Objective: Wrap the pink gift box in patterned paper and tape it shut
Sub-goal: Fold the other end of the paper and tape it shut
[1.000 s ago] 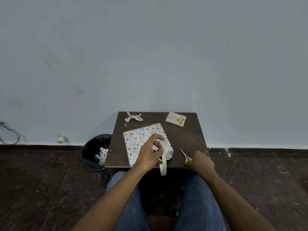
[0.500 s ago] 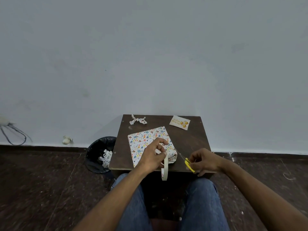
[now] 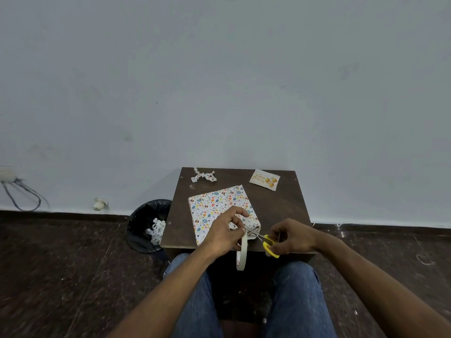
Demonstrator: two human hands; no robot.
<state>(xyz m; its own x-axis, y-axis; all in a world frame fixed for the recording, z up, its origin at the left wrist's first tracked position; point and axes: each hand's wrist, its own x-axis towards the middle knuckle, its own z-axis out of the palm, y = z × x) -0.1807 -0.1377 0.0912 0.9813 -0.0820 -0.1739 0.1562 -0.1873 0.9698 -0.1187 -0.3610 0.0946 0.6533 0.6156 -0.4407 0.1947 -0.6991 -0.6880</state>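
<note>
Box: square gift box in white patterned paper, near front edge of dark wooden bench.
Left hand: fingers curled, holding cream tape roll hanging over front edge.
Right hand: gripping yellow-handled scissors, blades toward tape.

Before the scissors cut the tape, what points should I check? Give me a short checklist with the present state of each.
1. Right hand holds the yellow scissors: ok.
2. Scissor tips point at the tape beside the left hand: ok.
3. Tape roll hangs below the table edge, under the left hand: ok.
4. Tape strip already stuck on the wrapped box: cannot tell, hand covers it.
5. Left fingers clear of the blades: cannot tell, they are very close.
6. Box rests flat on the table: ok.
</note>
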